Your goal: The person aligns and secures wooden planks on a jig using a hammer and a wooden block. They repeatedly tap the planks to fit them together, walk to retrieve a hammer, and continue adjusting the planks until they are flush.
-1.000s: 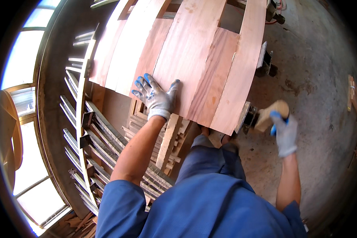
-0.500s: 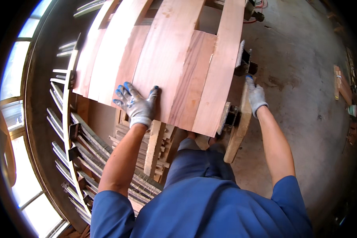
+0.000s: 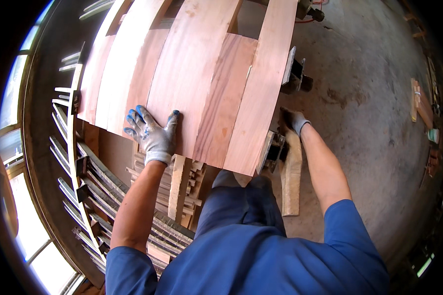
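Note:
My left hand (image 3: 152, 135), in a grey glove with blue fingertips, lies flat with fingers spread on a panel of pale reddish boards (image 3: 182, 73) set side by side. To the right of the panel, my gloved right hand (image 3: 294, 121) is closed round the upper end of a thick, rough wooden bar (image 3: 291, 182). Its fingertips are in shadow and partly hidden. Beside that bar, a dark metal clamp end (image 3: 273, 151) sits against the panel's near right corner. Farther up the same edge is another clamp end (image 3: 295, 76).
A curved rack (image 3: 76, 142) with several metal arms stands at left, by the windows (image 3: 27, 211). Stacked wood strips (image 3: 189, 189) lie below the panel's near edge. Concrete floor (image 3: 359, 147) spreads at right, with reddish wood pieces (image 3: 423, 105) by the far side.
My right hand has moved left, toward the panel's edge, and the wooden bar has swung from slanted to nearly upright in view. My left hand stays flat on the boards. The view has shifted slightly.

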`<action>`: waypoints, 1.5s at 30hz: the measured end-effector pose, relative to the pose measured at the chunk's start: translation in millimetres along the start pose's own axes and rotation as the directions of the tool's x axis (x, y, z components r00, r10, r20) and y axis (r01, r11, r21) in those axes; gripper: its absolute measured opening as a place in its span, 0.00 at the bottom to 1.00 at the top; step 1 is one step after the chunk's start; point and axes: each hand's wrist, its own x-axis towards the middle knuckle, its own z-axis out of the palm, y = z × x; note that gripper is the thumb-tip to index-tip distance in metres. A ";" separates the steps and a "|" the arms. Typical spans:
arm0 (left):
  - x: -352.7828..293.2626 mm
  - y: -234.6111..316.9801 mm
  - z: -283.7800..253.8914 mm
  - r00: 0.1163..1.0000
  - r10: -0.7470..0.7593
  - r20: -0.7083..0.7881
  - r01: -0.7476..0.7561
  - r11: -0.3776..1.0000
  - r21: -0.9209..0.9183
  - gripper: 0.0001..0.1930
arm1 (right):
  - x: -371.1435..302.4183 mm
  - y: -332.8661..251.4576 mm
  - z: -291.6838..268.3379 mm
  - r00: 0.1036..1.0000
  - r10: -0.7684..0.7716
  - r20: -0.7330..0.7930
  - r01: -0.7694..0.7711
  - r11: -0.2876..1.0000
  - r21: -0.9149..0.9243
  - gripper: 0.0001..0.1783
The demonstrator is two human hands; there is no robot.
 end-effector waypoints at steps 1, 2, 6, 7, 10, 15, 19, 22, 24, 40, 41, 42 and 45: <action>2.6 3.8 -3.1 1.000 0.005 0.022 -0.005 1.000 -0.029 0.60 | 30.3 14.3 -3.9 0.998 -0.062 0.007 0.063 0.990 -0.130 0.33; 3.6 10.3 -7.7 0.999 0.018 0.039 -0.016 0.998 -0.057 0.61 | 67.0 34.0 -15.6 0.983 -0.180 0.034 0.181 0.921 -0.344 0.33; 5.7 -2.4 6.4 0.999 0.031 0.037 -0.022 0.974 -0.224 0.65 | 122.4 73.3 -71.5 0.987 -0.137 0.084 0.106 0.948 0.301 0.29; 9.4 1.1 9.9 0.998 0.060 -0.016 -0.061 0.991 -0.121 0.64 | 131.5 76.6 -83.4 0.993 -0.048 0.104 -0.034 0.740 0.672 0.28; -4.1 1.0 -22.4 0.987 -0.078 0.139 0.099 0.983 -0.156 0.63 | 86.6 67.5 -70.9 0.989 -0.082 -0.123 0.057 0.979 -0.194 0.28; 4.4 10.5 -43.7 0.990 0.012 0.137 0.018 0.976 -0.218 0.62 | 217.9 126.0 -100.5 0.908 -0.419 0.034 0.375 0.844 0.384 0.28; -0.5 5.7 -31.8 0.995 -0.003 0.102 0.023 0.982 -0.190 0.62 | 232.5 129.0 -103.4 0.789 -0.438 0.430 0.219 0.856 0.468 0.30; 7.9 12.9 -27.2 0.997 0.029 0.078 -0.014 0.981 -0.194 0.62 | 230.9 122.0 -100.7 0.930 -0.213 0.299 -0.063 0.711 0.700 0.31; -11.8 -0.5 -29.7 0.993 -0.054 0.104 0.072 0.980 -0.187 0.62 | 191.3 97.6 -65.1 0.968 -0.074 0.241 -0.120 0.704 0.700 0.30; 2.5 2.4 -22.1 0.999 -0.008 0.039 0.016 0.977 -0.214 0.64 | 125.7 175.8 -93.1 0.982 -0.016 0.190 -0.099 0.809 0.580 0.27; 3.5 2.6 -23.5 0.999 -0.006 0.040 0.014 0.975 -0.220 0.64 | 111.5 181.7 -96.7 0.988 -0.002 0.157 -0.091 0.810 0.579 0.28; -0.9 -1.6 -22.3 0.998 -0.016 0.058 0.029 0.973 -0.230 0.64 | 91.2 182.5 -101.0 0.991 0.023 0.129 -0.092 0.822 0.562 0.28; 1.1 0.7 -28.2 0.998 -0.008 0.066 0.022 0.975 -0.219 0.64 | 47.7 179.4 -104.3 0.999 0.029 0.044 -0.049 0.815 0.577 0.29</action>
